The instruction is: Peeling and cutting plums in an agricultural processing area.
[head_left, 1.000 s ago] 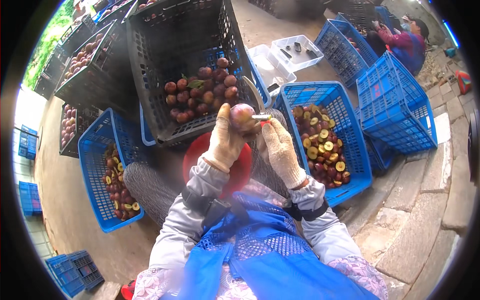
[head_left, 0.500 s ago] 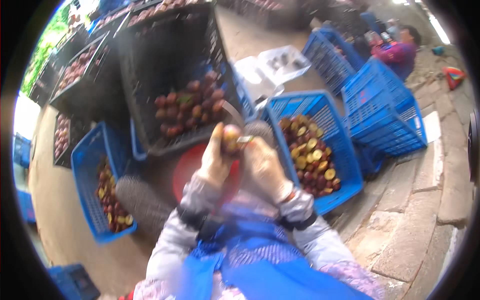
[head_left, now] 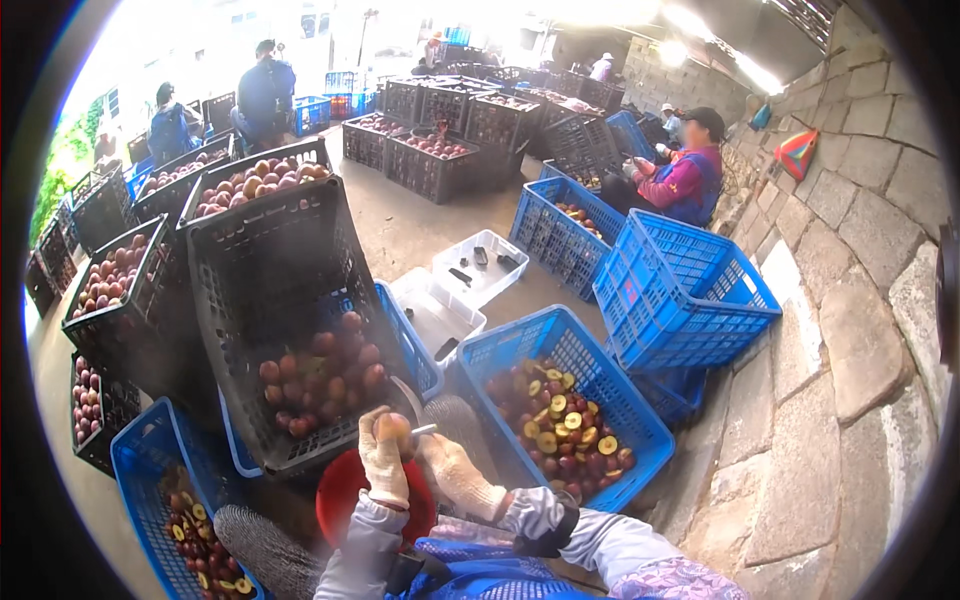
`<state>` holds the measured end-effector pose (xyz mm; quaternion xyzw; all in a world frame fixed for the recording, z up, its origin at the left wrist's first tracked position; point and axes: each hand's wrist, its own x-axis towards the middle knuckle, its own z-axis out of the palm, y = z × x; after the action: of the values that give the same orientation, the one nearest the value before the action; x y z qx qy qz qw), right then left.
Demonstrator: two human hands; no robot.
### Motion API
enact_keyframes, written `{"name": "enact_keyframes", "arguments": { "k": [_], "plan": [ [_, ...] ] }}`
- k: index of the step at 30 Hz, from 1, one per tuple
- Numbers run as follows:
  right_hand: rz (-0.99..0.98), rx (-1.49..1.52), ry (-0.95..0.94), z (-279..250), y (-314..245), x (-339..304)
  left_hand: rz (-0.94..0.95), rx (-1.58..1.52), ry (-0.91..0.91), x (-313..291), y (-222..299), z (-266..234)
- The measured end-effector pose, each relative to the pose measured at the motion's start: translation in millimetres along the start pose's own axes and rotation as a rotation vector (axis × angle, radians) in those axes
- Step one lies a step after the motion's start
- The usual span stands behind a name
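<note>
In the head view, taking the red basin (head_left: 340, 490) as landmark, the left hand (head_left: 382, 460) is at its far edge, gloved fingers closed round a plum (head_left: 395, 432). The right hand (head_left: 458, 475), just right of the basin, has its fingers curled on a pale-handled tool (head_left: 425, 429); whether the curved blade (head_left: 405, 395) behind joins it, I cannot tell. Cut plums (head_left: 570, 430) fill part of the right blue crate (head_left: 645, 440), with more in the left blue crate (head_left: 150, 450). Beyond the basin, the tilted black crate (head_left: 265, 240) holds plums apparently uncut; the held one's far side is hidden.
</note>
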<state>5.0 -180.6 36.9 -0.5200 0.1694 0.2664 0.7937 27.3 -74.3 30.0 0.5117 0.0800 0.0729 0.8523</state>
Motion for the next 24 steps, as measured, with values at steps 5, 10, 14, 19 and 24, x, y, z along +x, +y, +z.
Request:
{"name": "enact_keyframes", "arguments": {
  "k": [5, 10, 14, 19, 24],
  "plan": [
    [-0.756, -0.740, 0.128, 2.1, 8.3, 11.5, 0.058, 0.097, 0.069, -0.8, -3.7, -17.7],
    [-0.969, -0.547, 0.020, -0.2, 9.9, 36.7, 0.085, 0.047, 0.070, 10.1, 1.6, -0.2],
    [-0.198, -0.095, -0.123, 13.4, -15.6, -0.2, -0.125, -0.186, -0.076, 23.0, -5.1, -22.0],
    [0.229, 0.348, -0.503, 2.5, -25.7, 1.8, -0.791, -0.681, -0.065, 30.2, 15.0, -38.5],
    [0.141, 0.306, -0.620, -16.0, -40.0, 2.3, -0.539, -0.719, -0.427, 20.9, 8.5, -58.1]
  ]
}}
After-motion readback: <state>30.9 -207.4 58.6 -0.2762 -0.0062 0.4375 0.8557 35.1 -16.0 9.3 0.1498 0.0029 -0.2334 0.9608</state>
